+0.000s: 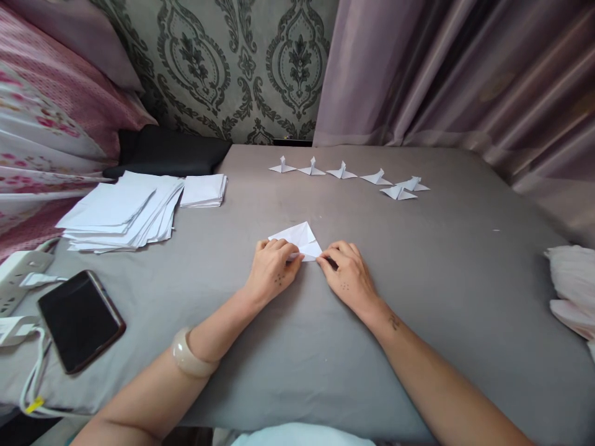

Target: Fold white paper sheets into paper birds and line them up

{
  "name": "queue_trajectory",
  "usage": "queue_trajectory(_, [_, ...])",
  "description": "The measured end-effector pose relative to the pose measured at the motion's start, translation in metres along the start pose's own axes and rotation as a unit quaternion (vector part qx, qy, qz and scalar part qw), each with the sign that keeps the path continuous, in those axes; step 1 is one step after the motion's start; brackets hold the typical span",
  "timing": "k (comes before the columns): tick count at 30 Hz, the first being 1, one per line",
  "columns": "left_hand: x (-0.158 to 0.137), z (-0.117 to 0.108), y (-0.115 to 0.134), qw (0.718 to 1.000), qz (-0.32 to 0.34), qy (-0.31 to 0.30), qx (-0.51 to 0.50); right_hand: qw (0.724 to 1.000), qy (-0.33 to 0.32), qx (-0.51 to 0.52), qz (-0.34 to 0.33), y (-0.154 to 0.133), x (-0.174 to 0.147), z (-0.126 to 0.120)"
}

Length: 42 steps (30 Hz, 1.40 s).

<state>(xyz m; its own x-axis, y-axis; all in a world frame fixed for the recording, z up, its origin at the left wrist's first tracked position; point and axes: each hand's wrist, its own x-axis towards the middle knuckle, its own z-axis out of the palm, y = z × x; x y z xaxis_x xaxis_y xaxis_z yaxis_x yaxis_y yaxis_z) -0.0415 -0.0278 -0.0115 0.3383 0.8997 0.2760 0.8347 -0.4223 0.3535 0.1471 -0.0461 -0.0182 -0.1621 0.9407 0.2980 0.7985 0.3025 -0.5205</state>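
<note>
A white sheet of paper [297,235], partly folded into a kite-like shape with creases, lies on the grey cloth in front of me. My left hand [276,263] is closed on its left and lower part, thumb and fingers pinching the near edge. At the right corner, my right hand [344,269] pinches the paper's tip between thumb and forefinger. The fingers of both hands hide parts of the lower edge. Farther back stand several folded white paper birds [342,171] in a curved row.
To the left lie a large stack of white paper [116,210] and a smaller stack [203,191]. A phone [81,321] rests near a power strip [18,279] with cables. Black folded material [171,152] sits behind the stacks. Curtains [395,74] hang at the back right.
</note>
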Motion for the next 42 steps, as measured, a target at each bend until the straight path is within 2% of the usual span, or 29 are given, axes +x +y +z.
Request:
queue_trajectory(7, [0.006,-0.001,0.004,0.997,-0.052,-0.045,-0.015,1.000,-0.003,-0.012,0.013,-0.002,0.004,0.002])
queue_trajectory(17, [0.012,-0.003,0.005,0.993,-0.079,-0.077,-0.042,0.998,-0.029,-0.045,0.037,-0.003,0.006,0.000])
queue_trajectory(22, [0.013,-0.004,0.002,0.991,-0.080,-0.092,-0.059,0.997,-0.032,-0.017,0.062,0.005,0.006,-0.001])
queue_trajectory(24, [0.012,-0.003,0.001,0.991,-0.077,-0.093,-0.059,0.999,-0.018,-0.002,0.048,0.005,0.004,-0.002])
queue_trajectory(26, [0.012,-0.002,0.001,0.992,-0.073,-0.091,-0.055,1.000,-0.012,0.011,0.006,0.000,0.002,-0.001])
queue_trajectory(28, [0.012,-0.001,0.001,0.992,-0.072,-0.089,-0.049,0.998,-0.031,0.023,-0.045,-0.008,-0.002,0.000])
queue_trajectory(30, [0.011,-0.001,0.000,0.992,-0.071,-0.086,-0.053,0.996,-0.063,0.013,-0.068,-0.017,-0.006,0.001])
queue_trajectory(35, [0.005,-0.007,-0.011,0.990,-0.055,-0.079,-0.102,0.993,-0.089,-0.021,-0.079,-0.024,-0.010,-0.001])
queue_trajectory(39, [0.003,-0.020,-0.016,0.990,-0.030,-0.115,-0.078,0.991,-0.093,-0.027,-0.089,-0.022,-0.011,-0.003])
queue_trajectory(42, [0.004,-0.024,-0.016,0.991,-0.018,-0.119,-0.060,0.991,-0.098,-0.037,-0.089,-0.021,-0.011,-0.002])
